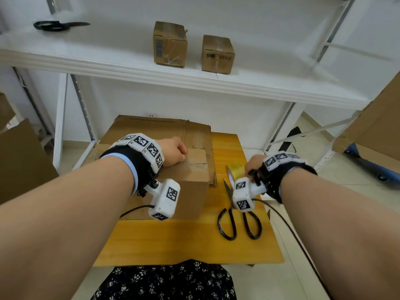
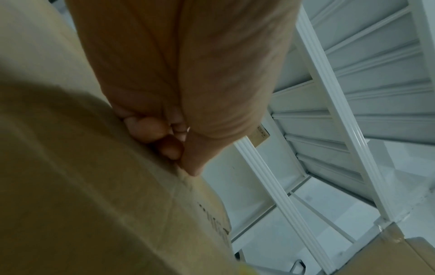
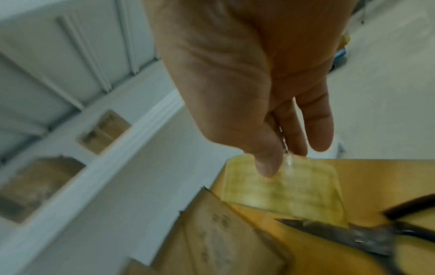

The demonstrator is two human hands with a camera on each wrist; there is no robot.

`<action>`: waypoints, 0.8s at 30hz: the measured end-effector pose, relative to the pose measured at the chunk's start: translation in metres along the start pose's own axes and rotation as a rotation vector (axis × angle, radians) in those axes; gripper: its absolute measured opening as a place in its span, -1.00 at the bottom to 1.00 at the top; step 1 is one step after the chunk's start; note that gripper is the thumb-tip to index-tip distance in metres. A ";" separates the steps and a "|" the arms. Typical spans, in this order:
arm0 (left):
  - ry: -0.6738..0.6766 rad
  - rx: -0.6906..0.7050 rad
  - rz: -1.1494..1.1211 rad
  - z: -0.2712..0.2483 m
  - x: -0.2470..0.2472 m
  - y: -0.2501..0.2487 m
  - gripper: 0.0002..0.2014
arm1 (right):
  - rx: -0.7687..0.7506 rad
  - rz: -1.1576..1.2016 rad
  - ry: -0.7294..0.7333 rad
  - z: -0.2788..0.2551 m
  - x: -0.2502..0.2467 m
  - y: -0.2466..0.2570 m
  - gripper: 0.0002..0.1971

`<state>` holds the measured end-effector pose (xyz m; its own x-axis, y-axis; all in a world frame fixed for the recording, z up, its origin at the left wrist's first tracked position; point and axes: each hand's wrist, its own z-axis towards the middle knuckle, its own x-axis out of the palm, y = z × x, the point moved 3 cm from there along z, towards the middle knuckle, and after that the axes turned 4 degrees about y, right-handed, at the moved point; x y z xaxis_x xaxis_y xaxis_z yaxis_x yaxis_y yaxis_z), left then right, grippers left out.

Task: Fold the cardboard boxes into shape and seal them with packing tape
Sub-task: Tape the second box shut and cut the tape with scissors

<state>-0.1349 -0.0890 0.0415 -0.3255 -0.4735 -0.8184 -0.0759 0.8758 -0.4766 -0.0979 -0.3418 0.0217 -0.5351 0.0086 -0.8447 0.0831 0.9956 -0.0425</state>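
A folded-up cardboard box (image 1: 190, 191) stands on the low wooden table (image 1: 184, 245). My left hand (image 1: 176, 151) rests on its top as a fist; in the left wrist view the fingers (image 2: 164, 134) are curled against the box (image 2: 94, 186) and hold nothing. To the right, a yellowish roll of packing tape (image 1: 237, 169) stands on edge. My right hand (image 1: 252, 164) is at its top. In the blurred right wrist view the thumb lies on the near face of the tape roll (image 3: 289, 189) and the fingers (image 3: 317, 134) reach behind it, so the right hand (image 3: 282, 158) pinches it.
Black scissors (image 1: 238, 219) lie on the table just in front of the tape. Flattened cardboard (image 1: 162, 131) is stacked behind the box. Two sealed boxes (image 1: 170, 44) (image 1: 217, 54) and another pair of black scissors (image 1: 56, 26) sit on the white shelf above. Large cardboard sheets lean at both sides.
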 end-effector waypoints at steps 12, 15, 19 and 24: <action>0.088 0.149 -0.781 -0.005 0.007 0.002 -0.30 | -0.481 1.069 0.048 -0.050 -0.072 0.099 -0.84; 0.077 0.188 -0.914 -0.005 0.010 0.007 -0.44 | -0.526 1.054 0.109 -0.061 -0.068 0.117 -0.75; 0.055 0.211 -1.024 -0.008 0.010 0.014 -0.69 | -0.568 1.150 0.156 -0.067 -0.068 0.124 -0.82; 0.069 0.205 -1.093 -0.009 0.005 0.015 -0.52 | -0.523 1.551 0.249 -0.068 -0.068 0.112 -0.84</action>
<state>-0.1463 -0.0773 0.0336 -0.2309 -0.9688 0.0904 -0.1992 -0.0438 -0.9790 -0.1094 -0.2241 0.1112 -0.3351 0.9220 0.1939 0.3856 -0.0536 0.9211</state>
